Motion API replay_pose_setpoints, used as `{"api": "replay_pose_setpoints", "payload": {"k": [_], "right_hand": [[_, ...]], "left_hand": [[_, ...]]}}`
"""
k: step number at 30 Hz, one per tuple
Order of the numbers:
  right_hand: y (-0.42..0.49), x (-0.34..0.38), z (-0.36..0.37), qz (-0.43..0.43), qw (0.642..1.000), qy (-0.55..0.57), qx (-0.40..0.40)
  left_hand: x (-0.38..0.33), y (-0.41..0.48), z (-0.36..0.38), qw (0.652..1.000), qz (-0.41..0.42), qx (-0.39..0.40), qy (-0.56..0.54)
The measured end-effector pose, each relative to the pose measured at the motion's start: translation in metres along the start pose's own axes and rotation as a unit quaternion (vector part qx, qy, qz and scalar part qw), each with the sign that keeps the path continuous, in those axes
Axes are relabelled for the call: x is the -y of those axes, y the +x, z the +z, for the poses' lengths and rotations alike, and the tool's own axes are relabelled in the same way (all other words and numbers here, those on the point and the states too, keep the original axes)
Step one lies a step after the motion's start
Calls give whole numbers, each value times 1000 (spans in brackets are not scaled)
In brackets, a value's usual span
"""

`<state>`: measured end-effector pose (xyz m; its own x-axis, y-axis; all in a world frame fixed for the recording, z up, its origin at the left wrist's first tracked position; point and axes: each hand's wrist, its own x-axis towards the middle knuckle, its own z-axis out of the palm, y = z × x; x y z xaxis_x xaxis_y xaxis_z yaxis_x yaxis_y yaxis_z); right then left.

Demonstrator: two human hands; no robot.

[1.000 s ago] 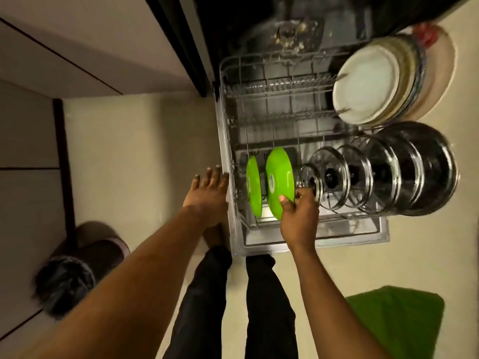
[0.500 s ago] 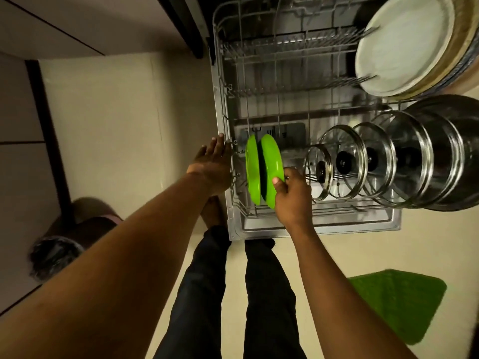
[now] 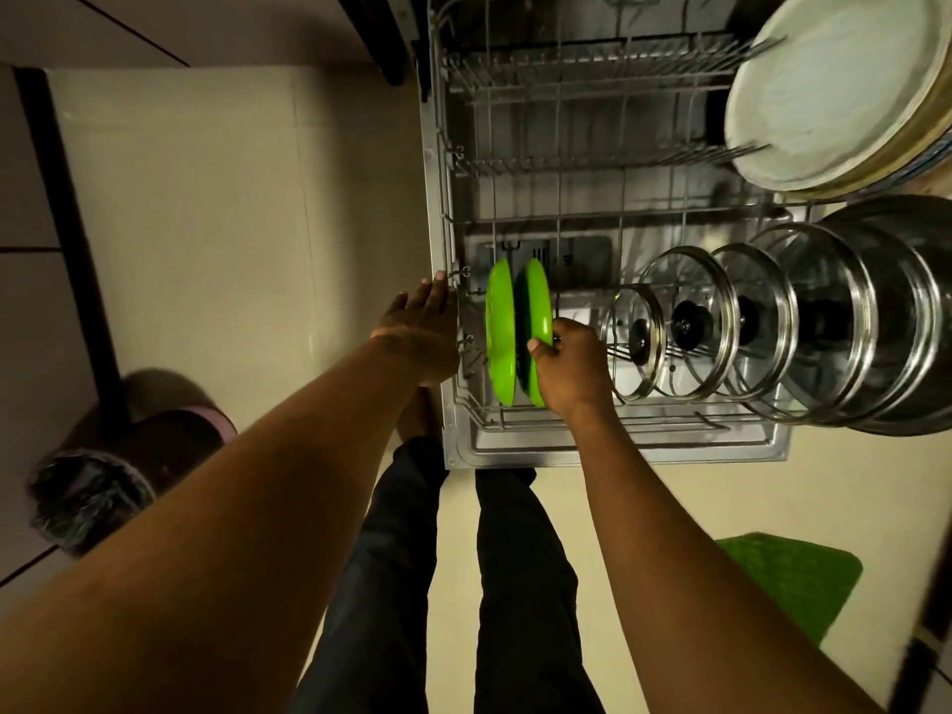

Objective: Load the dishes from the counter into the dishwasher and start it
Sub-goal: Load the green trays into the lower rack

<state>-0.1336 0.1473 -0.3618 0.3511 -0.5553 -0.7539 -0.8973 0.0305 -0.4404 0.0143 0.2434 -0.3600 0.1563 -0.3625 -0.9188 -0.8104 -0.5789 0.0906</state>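
The dishwasher's lower wire rack (image 3: 448,146) is pulled out over the floor. Two green plates stand on edge near its front left. My right hand (image 3: 569,368) grips the rim of the right green plate (image 3: 538,306), thumb on its near face. The left green plate (image 3: 499,332) stands free beside it. My left hand (image 3: 420,334) rests with straight fingers against the rack's left rim. To the right stand several glass lids (image 3: 685,327) in a row, and a stack of pale plates (image 3: 824,90) leans at the back right.
The open dishwasher door (image 3: 618,450) lies under the rack, its front edge near my legs. A dark bin (image 3: 98,487) stands on the floor at the left, a green mat (image 3: 793,584) at the lower right. Cabinet fronts line the left side.
My right hand has moved the right green plate leftward, close beside the other green plate. My left hand has shifted onto the rack's left rim. The view has moved closer to the rack.
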Motion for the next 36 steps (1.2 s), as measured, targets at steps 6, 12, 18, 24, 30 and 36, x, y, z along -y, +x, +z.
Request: {"api": "replay_pose_setpoints", "payload": {"k": [6,12,18,24,30,36], "right_hand": [[-7,3,4,2,1000,14,-25],[-17,10,-3,16,999,-12,-27],[-48,35,-8,-122,960,-230,-102],[-104,93,-31,-220,903,-358,-92],[-186,164,-55,-319,869,-364,-101],[-263,255,-77,-463,798,-345,-173]], "left_hand": [[-1,-2,0,1000,-5,-4,6],[-1,-15,-1,999,-12,-40,-28],[-3,-54,1,993,-17,-90,-70],[-9,-137,-16,981,-45,-167,-94],[1,-254,-47,961,-72,-219,-154],[56,-370,-72,916,-131,-342,-163]]}}
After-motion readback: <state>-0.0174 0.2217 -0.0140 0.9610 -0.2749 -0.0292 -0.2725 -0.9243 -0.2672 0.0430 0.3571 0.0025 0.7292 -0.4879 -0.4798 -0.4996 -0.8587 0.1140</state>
